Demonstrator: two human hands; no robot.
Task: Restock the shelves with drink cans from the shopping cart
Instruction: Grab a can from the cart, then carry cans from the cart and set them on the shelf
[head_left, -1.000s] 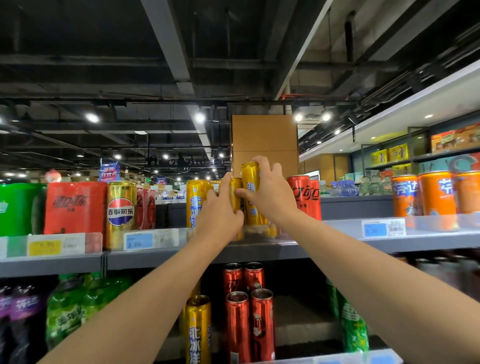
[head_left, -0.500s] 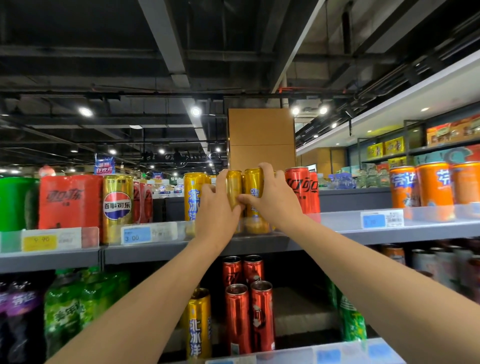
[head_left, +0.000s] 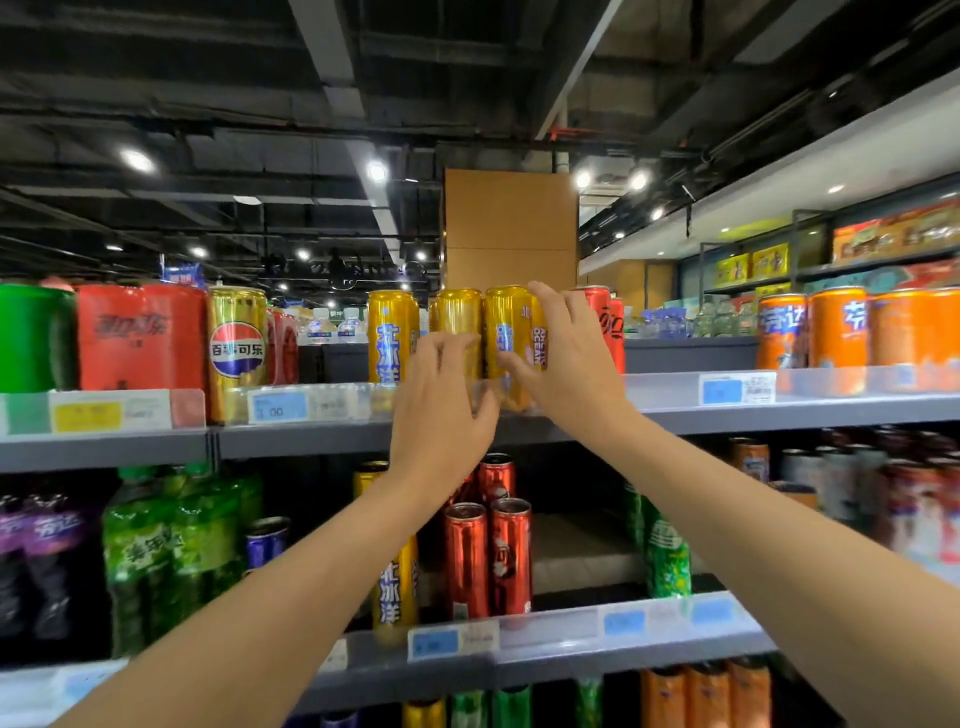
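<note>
Three tall gold drink cans stand side by side on the top grey shelf (head_left: 311, 440): a left gold can (head_left: 392, 338), a middle gold can (head_left: 457, 317) and a right gold can (head_left: 511, 322). My right hand (head_left: 569, 358) holds the right can, thumb on its front and fingers round its right side. Just below the middle can, at the shelf's clear front rail, hovers my left hand (head_left: 441, 410). Its fingers are spread and relaxed and hold nothing. The shopping cart is out of view.
Red cola cans (head_left: 605, 322) stand right of the gold cans, orange cans (head_left: 836, 327) further right, and a Pepsi can (head_left: 236, 348) and red packs (head_left: 140, 338) to the left. The lower shelf (head_left: 571, 636) holds red cans (head_left: 488, 556), a gold can and green bottles.
My left hand has let go of the middle gold can and dropped back toward the shelf edge. Both gold cans now stand on the shelf, and my right hand stays on the right one.
</note>
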